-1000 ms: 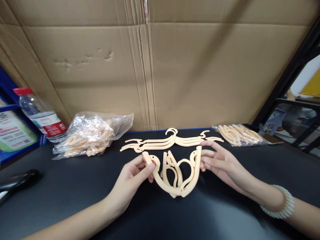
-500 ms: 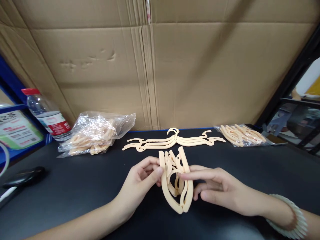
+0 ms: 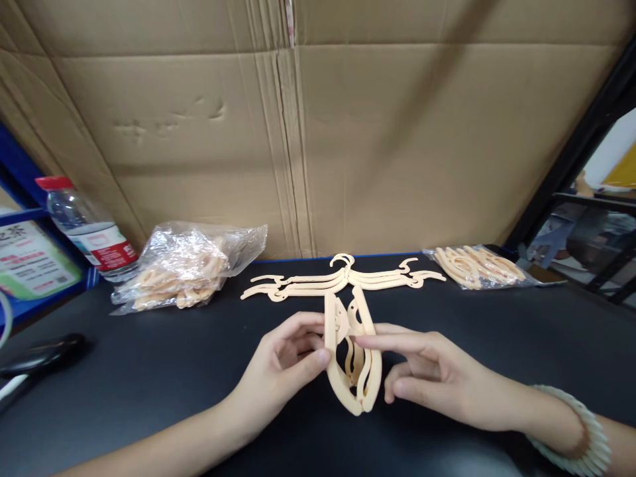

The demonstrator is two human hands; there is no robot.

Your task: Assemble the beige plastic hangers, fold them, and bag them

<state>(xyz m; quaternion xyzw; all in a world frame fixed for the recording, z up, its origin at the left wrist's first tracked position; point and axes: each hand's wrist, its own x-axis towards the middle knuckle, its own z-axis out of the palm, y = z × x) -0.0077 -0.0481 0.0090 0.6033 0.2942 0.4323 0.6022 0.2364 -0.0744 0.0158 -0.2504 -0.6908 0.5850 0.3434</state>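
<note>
Upright in front of me is a cream folding hanger (image 3: 332, 361), its two arms folded up and meeting in a point at the bottom. My left hand (image 3: 281, 368) is closed on its left arm, thumb in front and fingers behind. My right hand (image 3: 442, 371) is at the right arm. One of its fingers crosses in front and reaches the inner part between the arms, while another passes behind. The right thumb stays off the hanger. Beyond the hands, several unfolded cream hangers (image 3: 318, 281) lie close together, hooks at the middle.
At the back left, a clear plastic bag (image 3: 183, 265) of folded hangers lies beside a red-capped bottle (image 3: 99, 232). A second bag (image 3: 479, 267) is at the back right. A black mouse-like object (image 3: 44, 354) sits at left. Cardboard (image 3: 397, 132) walls off the back.
The hanger's left arm has moved right, closer to its right arm, with my left hand. The inner hook has turned and shows less between the arms.
</note>
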